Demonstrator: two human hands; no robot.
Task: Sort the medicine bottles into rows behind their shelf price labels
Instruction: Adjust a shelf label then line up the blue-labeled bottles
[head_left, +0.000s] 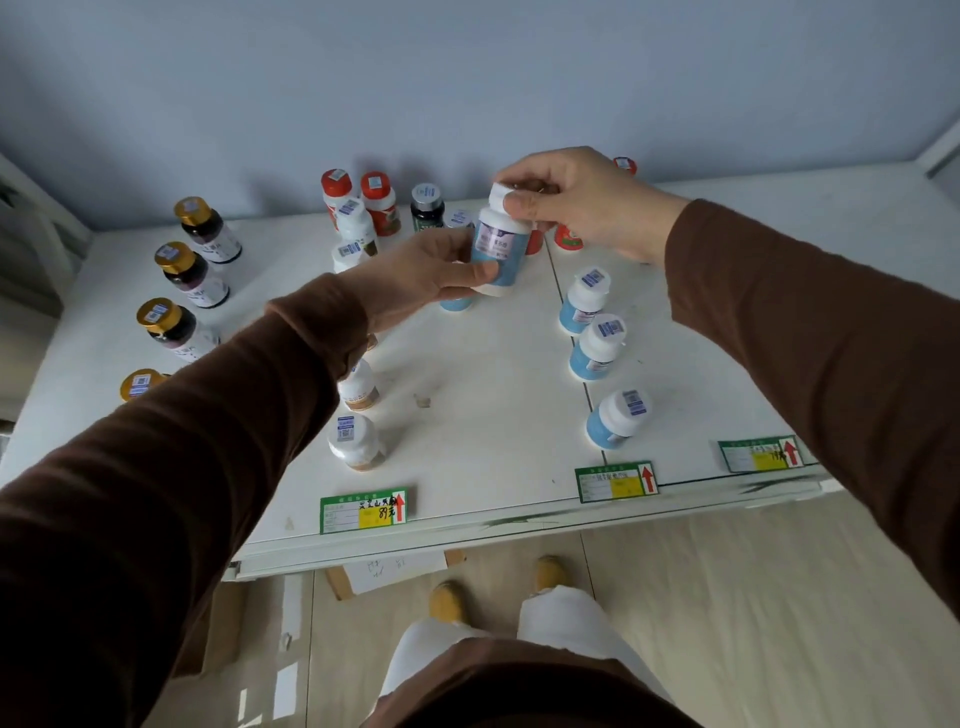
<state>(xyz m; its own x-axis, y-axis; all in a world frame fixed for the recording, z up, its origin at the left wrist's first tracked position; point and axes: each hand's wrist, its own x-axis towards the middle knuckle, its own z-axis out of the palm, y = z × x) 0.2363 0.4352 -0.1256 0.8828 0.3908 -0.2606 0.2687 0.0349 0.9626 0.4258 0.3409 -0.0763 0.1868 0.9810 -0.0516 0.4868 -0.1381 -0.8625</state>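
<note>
Holding a blue-labelled bottle (500, 249) above the white shelf (493, 364), the left hand (426, 275) curls round its base. The right hand (571, 200) pinches its white cap, behind three matching bottles (597, 345).

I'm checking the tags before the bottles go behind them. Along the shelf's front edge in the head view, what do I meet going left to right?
Green price label with handwritten black characters → green price label at the shelf seam → green price label beside the right sleeve. Each has a yellow patch and a red arrow.
</note>
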